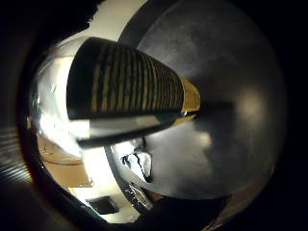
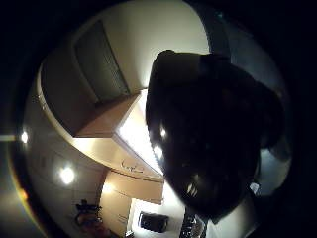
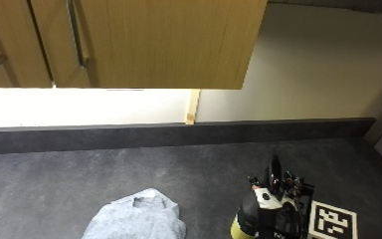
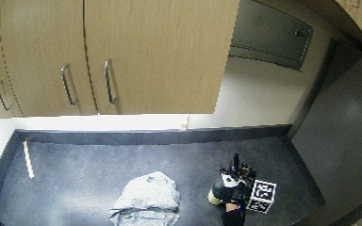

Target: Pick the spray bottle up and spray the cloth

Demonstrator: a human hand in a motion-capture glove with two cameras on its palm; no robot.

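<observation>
Close against the gloved right hand (image 3: 280, 209), the yellow plastic spray bottle (image 3: 242, 225) stands on the dark bench (image 3: 111, 174); I cannot tell the grip. Probably light, slick; hold its neck. Soft grey cloth (image 3: 137, 219) lies nearby.

ribbed spray bottle (image 1: 127, 79) looms close above dark countertop (image 1: 226, 120).

Both outside views look down from above onto the dark grey speckled table (image 4: 105, 174), sharing its crumpled grey cloth (image 3: 137, 219); both palm views sit close against the bottle.
</observation>
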